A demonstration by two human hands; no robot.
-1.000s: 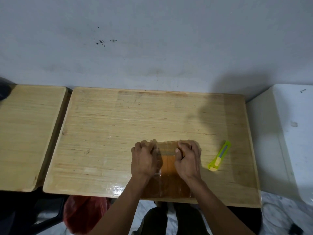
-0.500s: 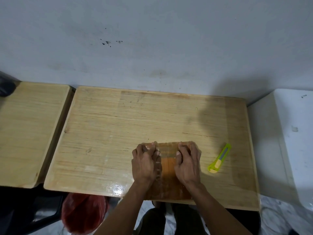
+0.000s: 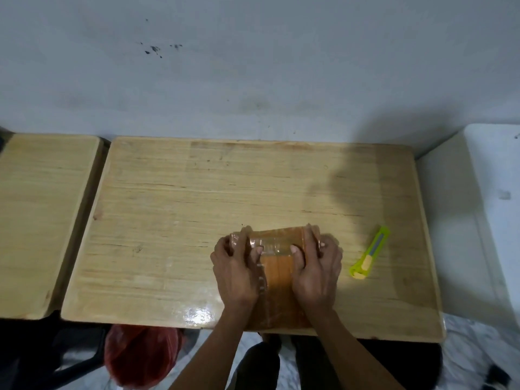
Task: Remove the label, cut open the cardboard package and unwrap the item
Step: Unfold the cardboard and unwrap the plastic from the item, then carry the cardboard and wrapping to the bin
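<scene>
Lower centre of the frame, at the near edge of the pale wooden table (image 3: 174, 209): a flat brown cardboard package wrapped in glossy clear tape (image 3: 277, 270), gripped by 2 hands. Left hand (image 3: 236, 274) curled over the left end, right hand (image 3: 316, 273) over the right end, fingers (image 3: 308, 240) hooked over the far edge and thumbs pressing the top. No label visible from here; probably hunting for a tape or label edge. Best to pin with 1 hand and pick at a corner with a thumbnail, peeling low and slow. Yellow-green utility knife (image 3: 370, 251) lying just right, untouched; blade away from fingers, shallow cut only.
</scene>
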